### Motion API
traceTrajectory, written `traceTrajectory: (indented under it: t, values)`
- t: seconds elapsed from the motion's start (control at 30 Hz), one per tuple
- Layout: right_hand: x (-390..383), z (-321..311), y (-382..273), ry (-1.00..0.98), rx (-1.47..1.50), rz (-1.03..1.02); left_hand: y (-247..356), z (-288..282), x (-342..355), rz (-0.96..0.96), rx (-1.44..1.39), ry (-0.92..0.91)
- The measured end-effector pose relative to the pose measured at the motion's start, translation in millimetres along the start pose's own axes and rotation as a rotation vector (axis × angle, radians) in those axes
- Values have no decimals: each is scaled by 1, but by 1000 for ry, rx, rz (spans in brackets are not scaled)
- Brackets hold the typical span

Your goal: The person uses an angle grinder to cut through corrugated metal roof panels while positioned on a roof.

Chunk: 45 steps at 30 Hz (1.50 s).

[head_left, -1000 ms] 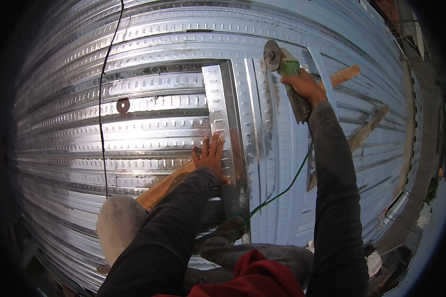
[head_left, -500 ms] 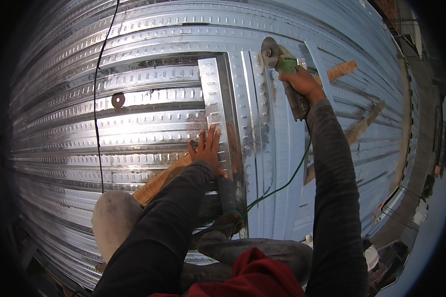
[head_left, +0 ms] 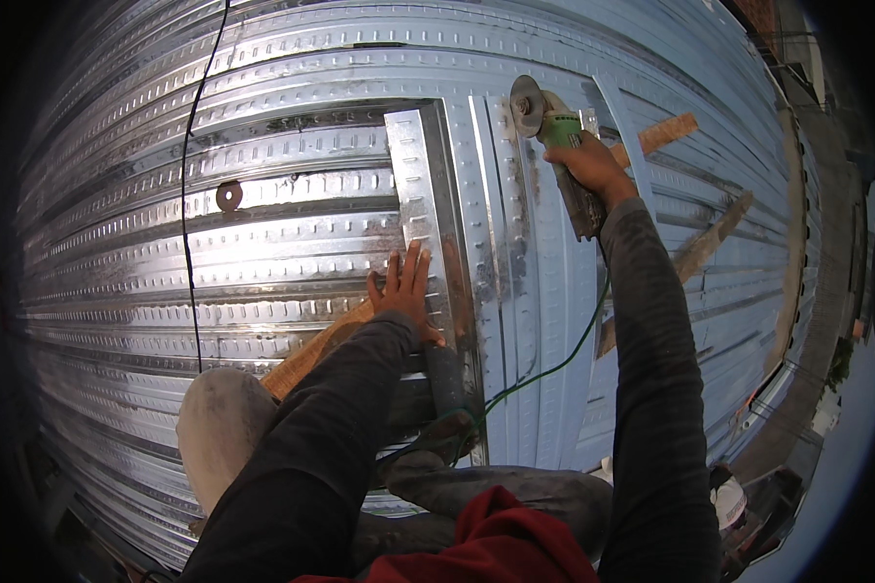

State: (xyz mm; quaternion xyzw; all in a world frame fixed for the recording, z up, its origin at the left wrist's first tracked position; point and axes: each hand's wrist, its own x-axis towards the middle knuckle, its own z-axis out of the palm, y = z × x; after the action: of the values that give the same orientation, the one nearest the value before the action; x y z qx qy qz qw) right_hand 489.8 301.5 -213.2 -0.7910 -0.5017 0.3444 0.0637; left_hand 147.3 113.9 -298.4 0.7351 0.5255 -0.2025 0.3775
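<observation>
In my right hand (head_left: 590,163) is a green angle grinder (head_left: 561,131), gripped round its body with the cutting disc (head_left: 527,105) at the far end. The grinder is over ribbed metal decking, and I cannot tell whether the disc touches it. A green cord (head_left: 544,374) trails from the tool back toward my foot. My left hand (head_left: 403,291) lies with fingers spread on a narrow strip of shiny ribbed sheet metal (head_left: 413,175). Beneath my left forearm a wooden board (head_left: 316,350) shows in part.
Corrugated metal decking (head_left: 292,233) spreads all round. A loose disc (head_left: 228,195) and a black cable (head_left: 187,209) lie on the left. Wood pieces (head_left: 668,134) (head_left: 715,238) rest at the right. Beyond the deck's right edge, a person in a white hard hat (head_left: 730,505) shows low down.
Almost nothing differs. The whole scene has shifted very slightly left in the view; both hands keep their places on the metal strip and the grinder.
</observation>
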Motion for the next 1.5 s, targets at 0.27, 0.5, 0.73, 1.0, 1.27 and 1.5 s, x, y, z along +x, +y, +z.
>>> traceTrajectory:
  t: [0.27, 0.5, 0.73, 1.0, 1.27, 1.5]
  values:
    - [-9, 0, -4, 13, -8, 1, 2, -8, -4, 6, 4, -21]
    - [-21, -1, -9, -8, -6, 43, 3, -10, -5, -4, 14, -34]
    - [-22, 0, 0, -28, -13, 43, 4, -12, -5, -7, 37, -47]
    - [-25, 1, 6, -36, -12, 32, 4, -11, -3, -13, 42, -63]
    - [-35, -1, 4, -45, -3, 47, 1, -3, -1, -7, 37, -9]
    - [-38, 2, 6, -40, 13, 62, 1, -6, -1, -1, 37, -34]
